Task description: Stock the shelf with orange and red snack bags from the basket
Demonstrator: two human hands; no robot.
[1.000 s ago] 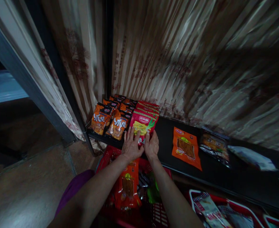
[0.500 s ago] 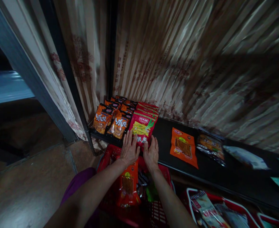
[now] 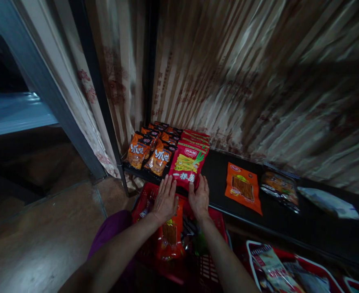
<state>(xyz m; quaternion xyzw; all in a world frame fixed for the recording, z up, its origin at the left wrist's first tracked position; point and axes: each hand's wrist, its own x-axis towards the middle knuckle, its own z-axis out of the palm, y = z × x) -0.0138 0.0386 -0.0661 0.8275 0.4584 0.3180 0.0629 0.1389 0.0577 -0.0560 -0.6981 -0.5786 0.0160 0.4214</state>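
Note:
My left hand (image 3: 166,198) lies with fingers stretched out at the lower left edge of a red snack bag (image 3: 189,162). At that bag's lower right edge is my right hand (image 3: 199,196), its fingers extended and thumb apart. The bag is the front one of a row of red bags leaning back on a black shelf (image 3: 217,173). Left of the row stand two rows of orange and black snack packets (image 3: 160,156). Beneath my forearms, a red plastic basket (image 3: 141,197) holds an orange snack packet (image 3: 170,234) and other packets, partly hidden.
On the shelf to the right lie an orange packet (image 3: 243,187), a dark clear-fronted packet (image 3: 280,188) and a white packet (image 3: 329,202). Another red basket with a white rim (image 3: 249,254) stands below. Black posts (image 3: 101,93) and a patterned curtain (image 3: 228,81) border the shelf.
My left hand has drawn down slightly from the front of the red bag to its lower edge, uncovering more lettering. The whole view has shifted a little, moving the scene rightward.

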